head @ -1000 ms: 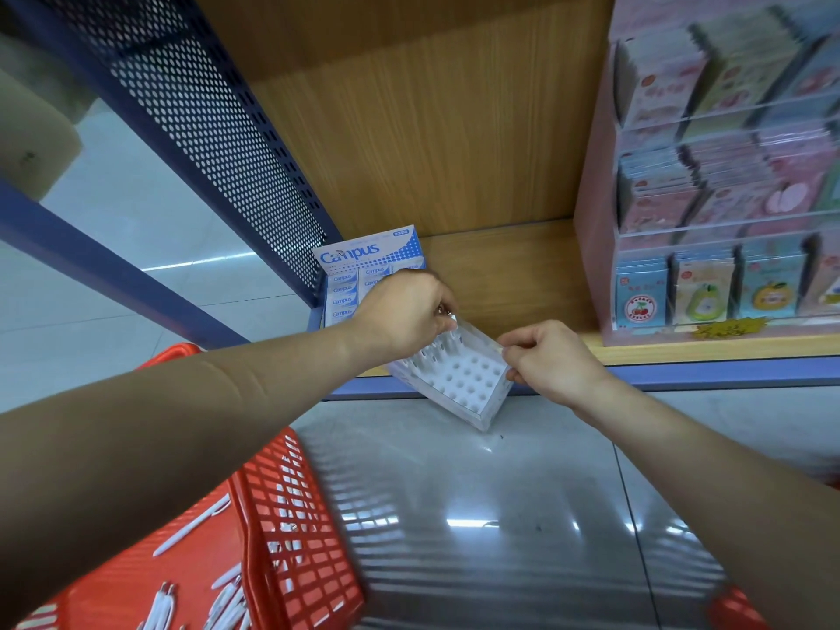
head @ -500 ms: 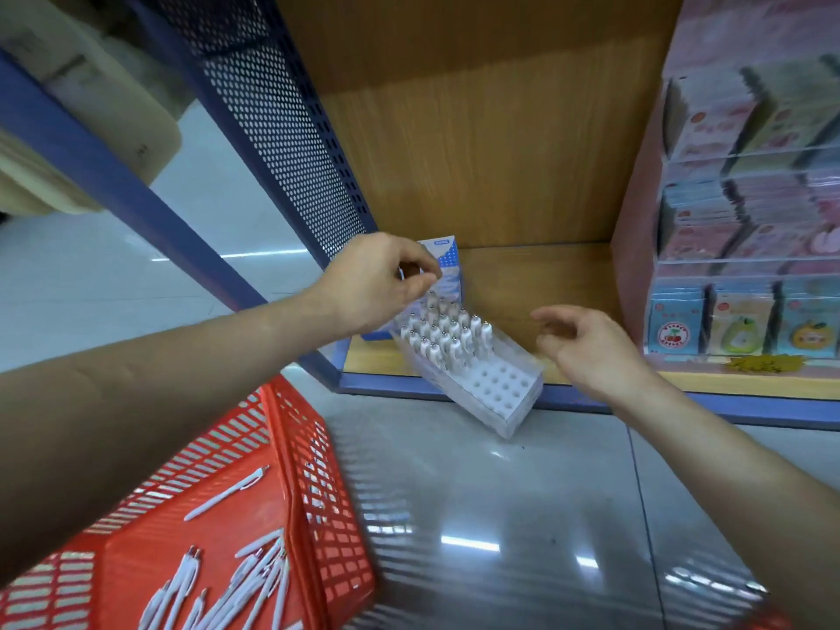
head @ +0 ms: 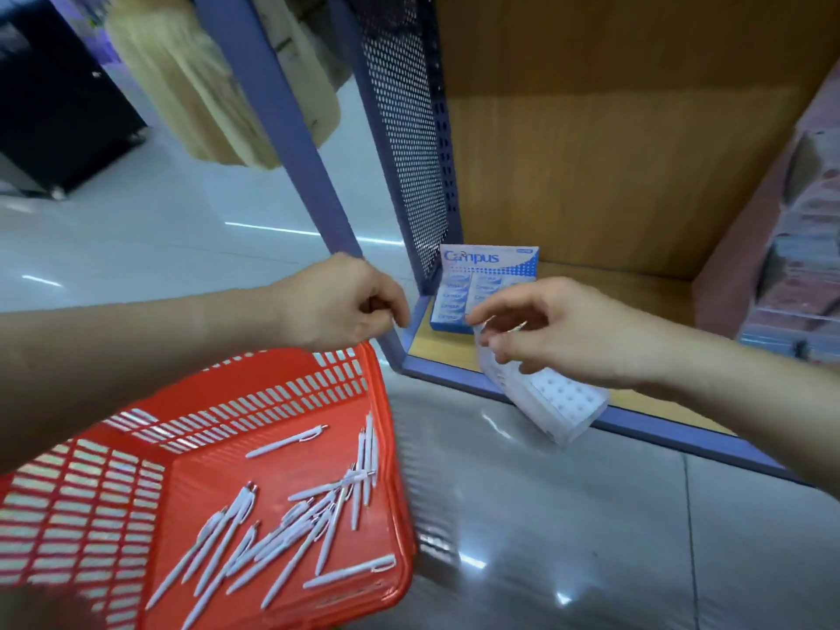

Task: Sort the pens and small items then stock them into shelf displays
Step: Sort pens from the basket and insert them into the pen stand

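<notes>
The red basket (head: 82, 507) fills the view from 7 to 8 o'clock. It sits on the floor right beside the shelf corner, probably so a reach from stock to display is short. Loose white pens (head: 282, 520) lie scattered on its bottom, most of them bunched toward its 4 o'clock corner; these are the task's things waiting to be stocked.

Above the basket's far rim, at 9 o'clock from the centre, the left hand (head: 341, 302) hovers with its fingers curled tight against the thumb. Nothing shows between them (blur could hide something tiny).

Just past centre at 1 o'clock, a blue Campus box (head: 488, 275) stands in the shelf's (head: 636, 302) back-left corner, close to the mesh side panel (head: 409, 152).

At 3 o'clock the right hand (head: 577, 334) arches over the upper end of the white pen holder (head: 563, 402). Thumb and forefinger are narrowly apart with something white between them, though I cannot tell if they are gripping it. The holder is tilted across the blue front lip at 4 o'clock, with its holes facing the person, a slant that likely makes them easier to see and fill.

A pink display rack (head: 800, 266) sits at the far right edge.
</notes>
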